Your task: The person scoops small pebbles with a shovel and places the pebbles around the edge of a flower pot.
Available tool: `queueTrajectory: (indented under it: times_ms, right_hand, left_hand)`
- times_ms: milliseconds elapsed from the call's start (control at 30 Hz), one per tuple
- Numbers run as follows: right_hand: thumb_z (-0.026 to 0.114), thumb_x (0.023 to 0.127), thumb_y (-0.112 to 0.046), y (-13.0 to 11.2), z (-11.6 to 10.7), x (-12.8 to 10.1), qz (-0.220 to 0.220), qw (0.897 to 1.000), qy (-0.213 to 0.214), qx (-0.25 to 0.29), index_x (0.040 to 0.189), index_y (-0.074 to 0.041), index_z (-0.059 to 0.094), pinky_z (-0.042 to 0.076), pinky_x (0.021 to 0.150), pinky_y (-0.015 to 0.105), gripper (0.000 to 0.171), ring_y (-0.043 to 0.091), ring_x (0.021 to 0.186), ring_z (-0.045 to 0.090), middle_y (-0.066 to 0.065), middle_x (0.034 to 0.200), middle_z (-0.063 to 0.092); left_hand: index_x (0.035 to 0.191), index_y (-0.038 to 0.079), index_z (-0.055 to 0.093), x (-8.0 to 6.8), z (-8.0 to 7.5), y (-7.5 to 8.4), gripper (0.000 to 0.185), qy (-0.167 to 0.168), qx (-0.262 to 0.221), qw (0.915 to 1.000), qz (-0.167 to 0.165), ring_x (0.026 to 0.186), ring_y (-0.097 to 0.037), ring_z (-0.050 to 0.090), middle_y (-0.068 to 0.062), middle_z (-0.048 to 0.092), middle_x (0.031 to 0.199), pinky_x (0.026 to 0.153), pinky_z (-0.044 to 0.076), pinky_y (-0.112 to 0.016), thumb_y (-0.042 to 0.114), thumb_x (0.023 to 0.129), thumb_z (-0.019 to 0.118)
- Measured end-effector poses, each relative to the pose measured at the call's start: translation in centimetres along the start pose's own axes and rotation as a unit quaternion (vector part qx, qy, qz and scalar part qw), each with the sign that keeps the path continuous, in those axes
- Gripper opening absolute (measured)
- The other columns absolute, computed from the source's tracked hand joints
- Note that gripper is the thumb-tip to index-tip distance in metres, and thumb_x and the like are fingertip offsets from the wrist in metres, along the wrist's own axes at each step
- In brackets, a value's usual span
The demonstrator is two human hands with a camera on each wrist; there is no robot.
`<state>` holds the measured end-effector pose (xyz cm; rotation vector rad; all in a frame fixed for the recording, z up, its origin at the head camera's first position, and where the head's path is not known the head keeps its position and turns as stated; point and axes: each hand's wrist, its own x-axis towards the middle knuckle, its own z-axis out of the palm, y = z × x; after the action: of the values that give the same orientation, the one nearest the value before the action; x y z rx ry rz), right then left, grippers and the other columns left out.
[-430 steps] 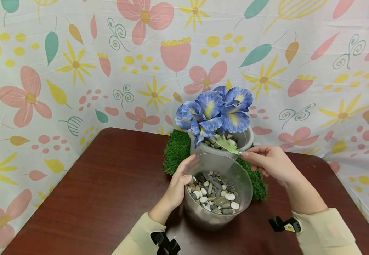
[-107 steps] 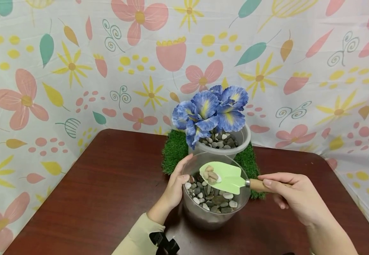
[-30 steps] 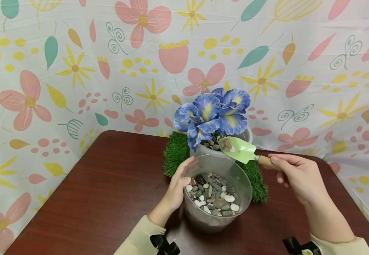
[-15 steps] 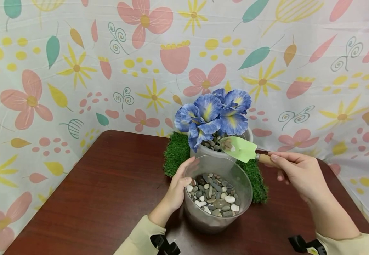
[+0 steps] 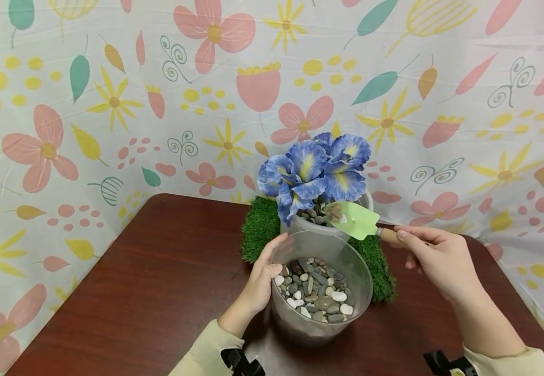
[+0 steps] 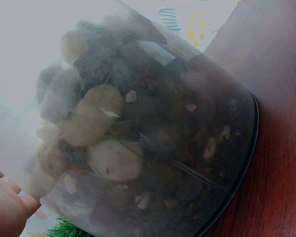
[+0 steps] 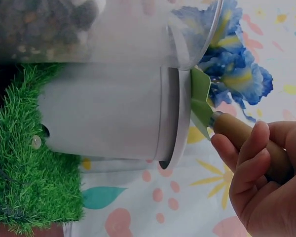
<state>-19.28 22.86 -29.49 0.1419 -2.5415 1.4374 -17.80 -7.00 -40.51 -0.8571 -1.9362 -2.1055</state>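
Observation:
My left hand [image 5: 257, 282] holds the left side of a clear plastic tub [image 5: 295, 328], thumb at its rim. Grey, white and brown pebbles [image 5: 316, 290] lie inside; the left wrist view shows stones and dark material through its wall [image 6: 177, 148]. In my right hand [image 5: 443, 261] is the wooden handle of a light-green trowel [image 5: 356, 222]. Its blade, bearing a few pebbles, is over the front right rim of a white flowerpot [image 5: 368, 203]. Blue irises [image 5: 307, 164] stand in that pot among pebbles; the blade hides part of its inside.
The pot stands on an artificial grass mat [image 5: 259, 227], directly behind the tub. Under everything is a dark reddish wooden table [image 5: 168, 271]. A flower-printed cloth [image 5: 150, 130] hangs close behind the table.
The trowel was above the tub with pebbles on it 3.6 s ago; it has moved back to the pot's rim. Over the last second it barely moves. The left hand stays on the tub.

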Motion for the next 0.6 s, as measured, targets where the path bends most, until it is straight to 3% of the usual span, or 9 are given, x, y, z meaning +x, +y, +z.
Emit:
queueTrajectory:
  times_ms: [200, 433, 600]
  right_hand:
    - [0.059, 0.083, -0.03, 0.1, 0.34, -0.05, -0.014, 0.999, 0.024, -0.024, 0.107, -0.002, 0.065, 0.038, 0.036, 0.026, 0.037, 0.011, 0.042, 0.054, -0.014, 0.06, 0.065]
    - [0.062, 0.082, -0.026, 0.49, 0.67, -0.17, -0.068, 0.993, 0.059, -0.08, 0.103, -0.004, 0.068, 0.029, 0.031, 0.025, 0.031, 0.008, 0.042, 0.054, -0.006, 0.046, 0.057]
    - [0.062, 0.082, -0.024, 0.57, 0.84, -0.08, -0.087, 0.989, 0.074, -0.091, 0.102, -0.005, 0.069, 0.03, 0.033, 0.023, 0.028, 0.005, 0.042, 0.053, -0.009, 0.046, 0.057]
  left_hand:
    - [0.141, 0.008, 0.023, -0.08, 0.01, -0.01, 0.059, 0.003, -0.001, 1.0, 0.002, 0.126, -0.038, 0.033, -0.019, 0.033, 0.14, 0.078, 0.044, -0.043, 0.014, 0.083, 0.031]
    - [0.14, 0.005, 0.023, -0.11, 0.12, 0.01, 0.059, 0.006, 0.003, 0.9999, 0.011, 0.125, -0.041, 0.032, -0.021, 0.034, 0.139, 0.079, 0.043, -0.039, 0.014, 0.082, 0.032]
    - [0.141, 0.006, 0.023, -0.05, 0.09, -0.01, 0.059, 0.003, 0.003, 0.9999, 0.01, 0.125, -0.04, 0.032, -0.02, 0.033, 0.139, 0.079, 0.043, -0.04, 0.014, 0.083, 0.032]
